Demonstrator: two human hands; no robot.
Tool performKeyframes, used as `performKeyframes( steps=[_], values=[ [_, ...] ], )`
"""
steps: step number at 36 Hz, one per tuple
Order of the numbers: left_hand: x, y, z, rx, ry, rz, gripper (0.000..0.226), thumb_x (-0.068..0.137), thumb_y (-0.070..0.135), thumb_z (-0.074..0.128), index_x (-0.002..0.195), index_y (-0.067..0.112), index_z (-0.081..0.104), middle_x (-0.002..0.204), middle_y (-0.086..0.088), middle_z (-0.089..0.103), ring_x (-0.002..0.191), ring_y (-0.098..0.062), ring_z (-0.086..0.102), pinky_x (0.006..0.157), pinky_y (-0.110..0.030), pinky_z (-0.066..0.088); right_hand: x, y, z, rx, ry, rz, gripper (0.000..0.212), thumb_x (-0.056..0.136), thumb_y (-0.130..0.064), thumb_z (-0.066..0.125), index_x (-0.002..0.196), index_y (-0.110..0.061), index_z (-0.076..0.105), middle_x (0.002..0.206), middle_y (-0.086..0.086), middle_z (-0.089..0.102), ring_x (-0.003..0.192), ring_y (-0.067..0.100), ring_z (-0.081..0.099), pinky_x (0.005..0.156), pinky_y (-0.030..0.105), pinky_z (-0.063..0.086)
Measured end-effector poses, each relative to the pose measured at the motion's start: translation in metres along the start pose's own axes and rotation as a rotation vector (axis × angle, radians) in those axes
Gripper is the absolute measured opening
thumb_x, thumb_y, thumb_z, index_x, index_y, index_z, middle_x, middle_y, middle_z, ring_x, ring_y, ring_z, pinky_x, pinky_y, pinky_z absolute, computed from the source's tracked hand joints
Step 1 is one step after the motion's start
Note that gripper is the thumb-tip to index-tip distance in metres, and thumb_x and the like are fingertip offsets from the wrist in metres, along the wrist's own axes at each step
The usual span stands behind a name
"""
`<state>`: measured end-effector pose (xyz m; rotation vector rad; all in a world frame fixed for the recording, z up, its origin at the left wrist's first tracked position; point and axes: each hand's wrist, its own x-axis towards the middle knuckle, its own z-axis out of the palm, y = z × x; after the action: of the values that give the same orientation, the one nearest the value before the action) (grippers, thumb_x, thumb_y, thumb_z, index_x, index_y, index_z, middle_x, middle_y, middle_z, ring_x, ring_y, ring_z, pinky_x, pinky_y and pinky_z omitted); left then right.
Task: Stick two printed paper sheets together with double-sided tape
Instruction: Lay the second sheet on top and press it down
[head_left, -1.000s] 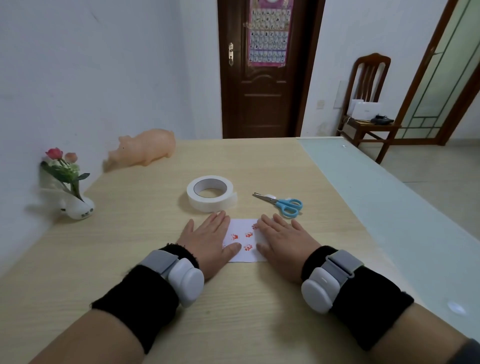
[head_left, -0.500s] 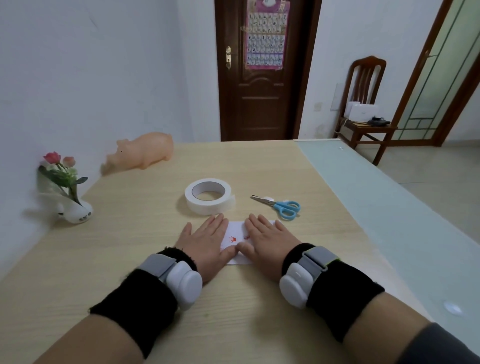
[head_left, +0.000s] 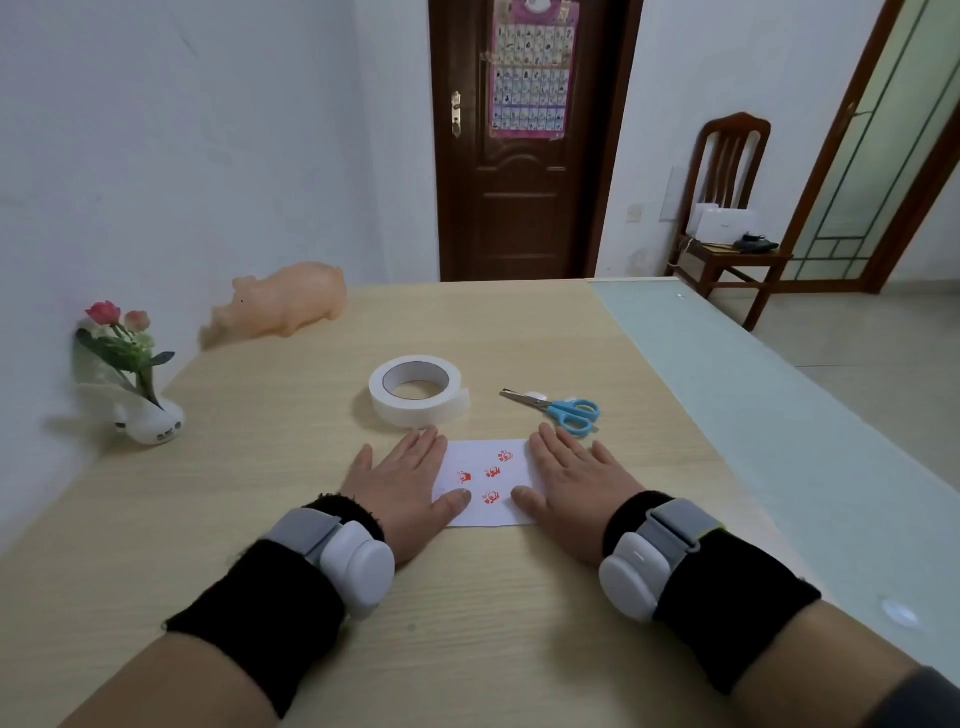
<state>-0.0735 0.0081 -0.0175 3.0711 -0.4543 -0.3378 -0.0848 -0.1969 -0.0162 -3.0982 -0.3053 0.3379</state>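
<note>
A small white paper sheet with red printed figures lies flat on the wooden table. My left hand presses flat on its left edge, fingers straight. Flat on the sheet's right edge lies my right hand, thumb on the paper. Whether a second sheet lies under the top one I cannot tell. A roll of white double-sided tape sits just beyond my left fingertips. Blue-handled scissors lie beyond my right fingers.
An orange toy pig stands at the far left of the table. A small white vase with flowers leans by the left wall. A glass strip runs along the table's right side. Behind it are a wooden chair and a door.
My right hand slid leftward over the sheet, then back to its right edge, so the red prints show again. My left hand stayed on the left edge.
</note>
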Motion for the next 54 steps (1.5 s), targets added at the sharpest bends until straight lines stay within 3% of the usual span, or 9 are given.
performKeyframes(
  steps=[9,13,17,42,49,54],
  values=[
    [-0.007,0.001,-0.006,0.062,0.056,-0.064,0.071,0.094,0.056,0.016,0.149,0.015,-0.002,0.158,0.002,-0.011,0.145,-0.010,-0.010,0.117,-0.046,-0.001,0.001,0.001,0.005,0.011,0.031,0.032,0.077,0.093,-0.059,0.015,0.149,-0.012,-0.006,0.158,0.005,-0.012,0.145,0.017,-0.011,0.118,0.041,0.000],
    [0.003,0.033,-0.012,0.049,0.153,0.081,0.064,0.097,0.050,0.018,0.149,0.017,0.002,0.158,0.003,-0.009,0.145,-0.010,-0.008,0.117,-0.045,0.002,0.000,0.001,0.005,0.019,0.039,0.019,0.078,0.093,-0.061,0.013,0.149,-0.011,-0.004,0.158,0.006,-0.010,0.145,0.017,-0.010,0.118,0.041,0.002],
    [0.022,0.056,-0.010,-0.002,0.075,0.161,0.061,0.098,0.046,0.017,0.150,0.016,0.003,0.159,0.003,-0.008,0.145,-0.010,-0.008,0.117,-0.045,-0.001,-0.001,-0.001,0.006,0.015,0.068,0.019,0.074,0.094,-0.058,0.009,0.150,-0.011,0.000,0.159,0.006,-0.006,0.146,0.018,-0.006,0.118,0.041,0.003],
    [0.003,-0.003,0.003,0.010,0.013,-0.009,0.062,0.098,0.048,0.015,0.149,0.021,-0.008,0.157,0.007,-0.016,0.143,-0.007,-0.014,0.117,-0.048,-0.003,0.000,0.002,0.001,-0.028,0.028,0.019,0.073,0.094,-0.058,0.014,0.150,-0.014,-0.005,0.158,0.002,-0.012,0.145,0.017,-0.011,0.117,0.041,-0.001],
    [0.002,-0.002,0.003,0.013,0.015,-0.017,0.063,0.097,0.048,0.015,0.149,0.020,-0.007,0.157,0.007,-0.015,0.144,-0.007,-0.013,0.116,-0.048,-0.003,0.011,-0.033,-0.008,-0.073,0.053,-0.198,0.060,0.099,-0.040,0.021,0.150,-0.019,-0.003,0.158,-0.002,-0.011,0.145,0.018,-0.010,0.117,0.042,-0.004],
    [0.002,0.000,0.003,0.006,0.018,-0.013,0.063,0.097,0.049,0.015,0.149,0.020,-0.006,0.157,0.008,-0.015,0.143,-0.007,-0.013,0.116,-0.048,-0.002,0.015,-0.037,0.001,-0.020,-0.007,-0.192,0.062,0.098,-0.042,0.020,0.150,-0.018,-0.004,0.158,-0.001,-0.010,0.145,0.016,-0.009,0.118,0.040,-0.003]
  ],
)
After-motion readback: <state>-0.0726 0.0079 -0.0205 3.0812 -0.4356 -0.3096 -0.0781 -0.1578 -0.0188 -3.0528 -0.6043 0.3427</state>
